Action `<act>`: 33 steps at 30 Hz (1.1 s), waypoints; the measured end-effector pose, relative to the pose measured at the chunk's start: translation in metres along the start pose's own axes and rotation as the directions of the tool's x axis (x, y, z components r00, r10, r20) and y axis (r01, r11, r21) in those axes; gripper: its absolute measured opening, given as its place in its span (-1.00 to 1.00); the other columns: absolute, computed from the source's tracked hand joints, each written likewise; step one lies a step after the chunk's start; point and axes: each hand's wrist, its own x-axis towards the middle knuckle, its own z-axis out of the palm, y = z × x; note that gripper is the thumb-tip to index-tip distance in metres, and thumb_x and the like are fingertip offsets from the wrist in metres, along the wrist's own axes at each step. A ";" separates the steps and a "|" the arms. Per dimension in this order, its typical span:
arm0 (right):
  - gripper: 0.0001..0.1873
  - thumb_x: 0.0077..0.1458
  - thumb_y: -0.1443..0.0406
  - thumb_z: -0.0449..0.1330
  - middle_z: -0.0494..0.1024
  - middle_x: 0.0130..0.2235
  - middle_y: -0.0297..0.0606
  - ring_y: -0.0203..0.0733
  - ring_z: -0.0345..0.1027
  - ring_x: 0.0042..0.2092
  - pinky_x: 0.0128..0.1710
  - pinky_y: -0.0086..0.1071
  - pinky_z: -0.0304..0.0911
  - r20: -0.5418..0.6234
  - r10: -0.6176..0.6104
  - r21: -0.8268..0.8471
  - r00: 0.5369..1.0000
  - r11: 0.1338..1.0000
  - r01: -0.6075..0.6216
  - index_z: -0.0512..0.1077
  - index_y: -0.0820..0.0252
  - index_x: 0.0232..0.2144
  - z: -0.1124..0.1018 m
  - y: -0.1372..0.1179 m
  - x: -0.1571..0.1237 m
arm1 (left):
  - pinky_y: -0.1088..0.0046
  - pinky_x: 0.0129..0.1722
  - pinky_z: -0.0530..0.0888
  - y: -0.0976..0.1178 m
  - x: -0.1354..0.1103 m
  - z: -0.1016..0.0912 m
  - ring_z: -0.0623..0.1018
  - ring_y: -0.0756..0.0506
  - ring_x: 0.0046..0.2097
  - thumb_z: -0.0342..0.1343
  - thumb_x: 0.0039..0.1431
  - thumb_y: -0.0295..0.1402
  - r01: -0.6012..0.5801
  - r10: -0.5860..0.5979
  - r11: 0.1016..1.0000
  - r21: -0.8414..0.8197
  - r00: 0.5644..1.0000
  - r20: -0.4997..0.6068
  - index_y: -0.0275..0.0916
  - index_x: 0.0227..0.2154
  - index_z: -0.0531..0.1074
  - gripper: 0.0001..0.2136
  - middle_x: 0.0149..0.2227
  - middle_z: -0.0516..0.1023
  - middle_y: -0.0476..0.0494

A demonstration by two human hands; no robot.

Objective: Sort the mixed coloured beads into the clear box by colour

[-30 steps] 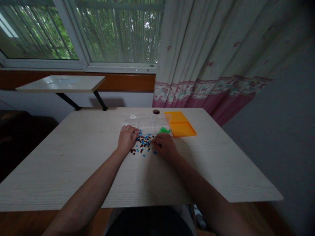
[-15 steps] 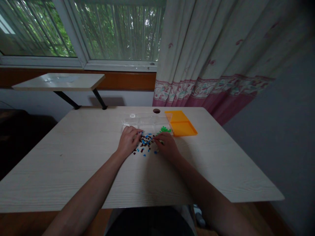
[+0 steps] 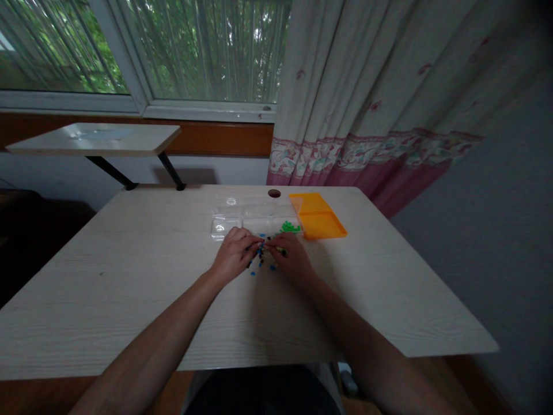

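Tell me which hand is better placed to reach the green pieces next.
Right, most likely. The right hand lies just on the near side of the green pieces, at the right end of the clear tray. The left hand is farther off, near the left and middle compartments.

One head-worn view, looks forward and down over table (image 3: 86,300) to window (image 3: 211,55); left hand (image 3: 234,253), right hand (image 3: 294,257) at middle distance, near centre.

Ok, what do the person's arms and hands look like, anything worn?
The left hand and right hand are ungloved. The left forearm and right forearm are bare, no sleeve, watch or bracelet showing. Too dim to tell about rings.
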 end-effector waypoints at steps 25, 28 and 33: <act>-0.80 0.21 0.34 0.17 0.54 -0.25 -0.18 -0.10 0.32 -0.14 -0.05 -0.20 0.18 0.074 -0.016 -0.274 0.997 0.961 0.035 0.58 0.12 -0.18 0.003 0.002 -0.004 | 0.23 -0.07 0.37 -0.012 0.002 -0.006 0.41 -0.16 -0.14 0.04 0.31 -0.25 0.103 -0.094 0.990 0.095 0.991 -0.095 -0.18 -0.21 0.53 -0.81 -0.28 0.48 -0.15; -0.78 0.20 0.31 0.18 0.52 -0.17 -0.18 -0.06 0.27 -0.06 0.01 -0.19 0.13 0.147 -0.029 -0.353 0.989 0.932 0.080 0.56 0.08 -0.12 0.002 -0.002 -0.005 | 0.21 -0.05 0.36 -0.017 0.003 -0.008 0.41 -0.17 -0.13 0.04 0.31 -0.25 0.165 -0.147 0.979 0.117 0.978 -0.151 -0.18 -0.21 0.53 -0.81 -0.27 0.49 -0.15; -0.80 0.21 0.31 0.18 0.50 -0.13 -0.18 -0.05 0.24 -0.05 0.00 -0.19 0.11 0.217 -0.029 -0.417 0.976 0.901 0.119 0.56 0.06 -0.14 0.001 -0.009 -0.005 | 0.19 -0.06 0.36 -0.024 0.004 -0.009 0.40 -0.19 -0.15 0.07 0.29 -0.26 0.216 -0.184 0.965 0.148 0.962 -0.202 -0.16 -0.23 0.55 -0.82 -0.27 0.48 -0.15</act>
